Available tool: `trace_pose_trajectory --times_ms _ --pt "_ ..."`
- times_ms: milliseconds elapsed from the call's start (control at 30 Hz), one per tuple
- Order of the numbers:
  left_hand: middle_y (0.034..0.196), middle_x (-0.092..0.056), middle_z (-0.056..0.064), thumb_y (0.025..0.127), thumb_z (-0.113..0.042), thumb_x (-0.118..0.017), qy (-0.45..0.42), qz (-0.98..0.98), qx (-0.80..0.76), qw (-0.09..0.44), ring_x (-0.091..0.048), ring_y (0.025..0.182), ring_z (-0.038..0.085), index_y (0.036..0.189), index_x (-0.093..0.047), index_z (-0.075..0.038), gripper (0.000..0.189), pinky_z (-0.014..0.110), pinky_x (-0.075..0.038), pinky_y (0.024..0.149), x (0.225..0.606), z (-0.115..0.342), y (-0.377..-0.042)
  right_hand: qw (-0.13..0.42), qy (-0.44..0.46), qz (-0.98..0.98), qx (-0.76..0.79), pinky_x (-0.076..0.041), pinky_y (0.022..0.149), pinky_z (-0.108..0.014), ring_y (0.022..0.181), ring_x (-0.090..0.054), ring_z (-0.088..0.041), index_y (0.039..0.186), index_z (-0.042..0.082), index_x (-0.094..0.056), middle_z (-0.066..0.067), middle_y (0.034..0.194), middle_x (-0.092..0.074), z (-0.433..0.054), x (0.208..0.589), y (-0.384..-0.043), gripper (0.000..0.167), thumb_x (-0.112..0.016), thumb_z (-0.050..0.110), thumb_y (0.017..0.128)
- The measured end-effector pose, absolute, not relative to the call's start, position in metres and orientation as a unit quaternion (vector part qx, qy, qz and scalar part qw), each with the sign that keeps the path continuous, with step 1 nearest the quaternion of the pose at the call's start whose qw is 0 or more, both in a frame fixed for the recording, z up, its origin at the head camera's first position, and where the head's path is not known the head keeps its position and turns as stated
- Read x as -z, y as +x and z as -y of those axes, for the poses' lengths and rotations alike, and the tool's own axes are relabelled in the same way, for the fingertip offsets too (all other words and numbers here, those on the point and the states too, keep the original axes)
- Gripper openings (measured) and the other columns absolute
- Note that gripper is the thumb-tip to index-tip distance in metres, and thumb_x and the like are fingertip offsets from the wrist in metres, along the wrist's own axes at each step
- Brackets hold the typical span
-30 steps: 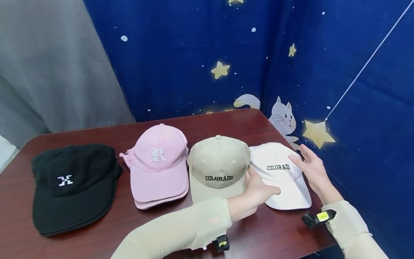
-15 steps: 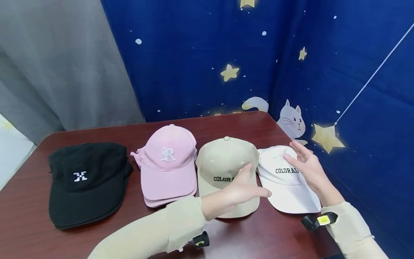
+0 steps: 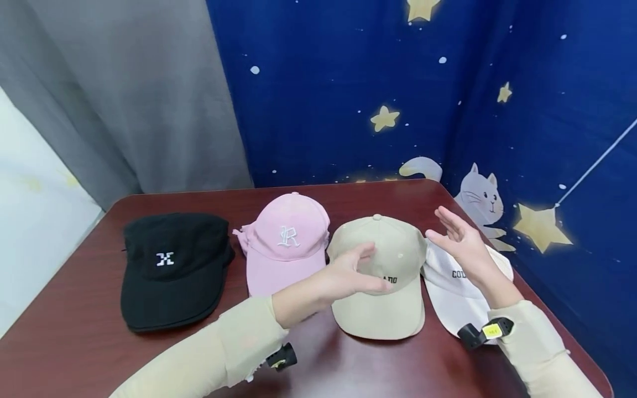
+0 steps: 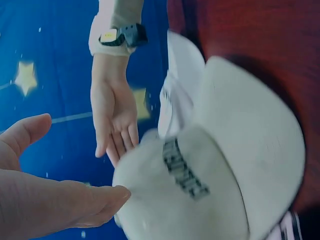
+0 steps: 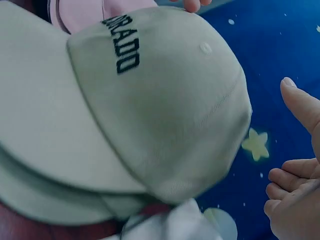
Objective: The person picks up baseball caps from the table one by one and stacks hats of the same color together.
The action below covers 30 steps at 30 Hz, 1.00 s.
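Note:
A beige baseball cap (image 3: 378, 315) with dark COLORADO lettering lies on the table, its brim toward me. My left hand (image 3: 343, 279) hovers over its left front with thumb and fingers spread, holding nothing. Part of the lettering is hidden behind that hand. To the right, my right hand (image 3: 465, 249) hangs above a white baseball cap (image 3: 448, 307), fingers loosely extended and nothing in them. The right wrist view shows the beige crown (image 5: 170, 100) apart from the right hand (image 5: 297, 195), and a second brim (image 5: 55, 200) beneath the beige one.
Left of the beige cap lies a pink cap (image 3: 286, 260) with a white R, partly behind my left forearm. A black cap (image 3: 174, 276) sits farther left on the dark red table (image 3: 74, 298). Blue starry (image 3: 328, 66) and grey curtains (image 3: 164, 94) hang behind.
My left hand has moved left, from between the beige and white caps to over the beige cap's front. The right hand has lifted off the white cap's side. The head view has turned left.

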<state>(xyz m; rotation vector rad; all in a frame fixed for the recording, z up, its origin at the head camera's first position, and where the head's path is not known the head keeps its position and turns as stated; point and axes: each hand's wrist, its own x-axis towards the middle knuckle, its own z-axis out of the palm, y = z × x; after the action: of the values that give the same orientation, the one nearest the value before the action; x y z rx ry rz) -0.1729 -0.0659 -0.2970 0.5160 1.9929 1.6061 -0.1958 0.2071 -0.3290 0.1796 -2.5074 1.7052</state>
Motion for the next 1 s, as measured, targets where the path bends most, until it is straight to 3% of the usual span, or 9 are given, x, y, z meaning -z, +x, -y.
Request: trace_pose_trajectory --times_ms 167,567,667,767,1000 --pt "0.145 -0.030 0.011 0.076 -0.013 -0.070 0.171 -0.737 -0.611 0.233 -0.026 0.133 0.024 0.143 -0.024 -0.002 0.082 0.040 -0.022 0.106 0.295 0.086 -0.187 0.057 0.070 0.827 -0.555 -0.018 0.103 -0.017 0.137 -0.014 -0.025 0.146 0.005 -0.017 -0.015 0.149 -0.019 -0.201 0.323 -0.205 0.072 -0.059 0.024 0.091" --pt "0.146 -0.025 0.019 0.079 -0.008 -0.064 0.136 -0.747 -0.623 0.186 -0.021 0.134 0.029 0.142 -0.020 0.005 0.078 0.041 -0.019 0.107 0.293 0.141 -0.214 0.041 0.094 0.834 -0.542 -0.016 0.104 -0.018 0.137 -0.013 -0.023 0.146 0.005 -0.017 -0.014 0.150 -0.019 -0.194 0.313 -0.220 0.074 -0.061 0.024 0.089" --pt "0.146 -0.025 0.020 0.079 -0.008 -0.063 0.132 -0.763 -0.609 0.173 -0.021 0.134 0.030 0.142 -0.020 0.006 0.077 0.040 -0.019 0.107 0.290 0.157 -0.222 0.038 0.107 0.840 -0.530 -0.014 0.107 -0.025 0.137 -0.013 -0.024 0.146 0.003 -0.017 -0.015 0.149 -0.019 -0.194 0.311 -0.224 0.075 -0.061 0.023 0.089" --pt "0.145 -0.025 0.021 0.080 -0.011 -0.064 0.128 -0.788 -0.580 0.162 -0.022 0.134 0.031 0.142 -0.019 0.005 0.078 0.040 -0.020 0.106 0.287 0.173 -0.231 0.031 0.110 0.852 -0.511 -0.015 0.108 -0.038 0.136 -0.015 -0.029 0.145 0.002 -0.017 -0.017 0.148 -0.021 -0.195 0.308 -0.229 0.074 -0.060 0.024 0.089" --pt "0.146 -0.022 0.023 0.086 -0.018 -0.061 0.132 -0.843 -0.502 0.142 -0.021 0.133 0.034 0.142 -0.017 0.008 0.075 0.044 -0.021 0.105 0.271 0.220 -0.253 0.010 0.094 0.911 -0.400 -0.021 0.100 -0.057 0.132 -0.020 -0.040 0.145 0.001 -0.017 -0.022 0.147 -0.021 -0.206 0.299 -0.250 0.073 -0.050 0.041 0.093"
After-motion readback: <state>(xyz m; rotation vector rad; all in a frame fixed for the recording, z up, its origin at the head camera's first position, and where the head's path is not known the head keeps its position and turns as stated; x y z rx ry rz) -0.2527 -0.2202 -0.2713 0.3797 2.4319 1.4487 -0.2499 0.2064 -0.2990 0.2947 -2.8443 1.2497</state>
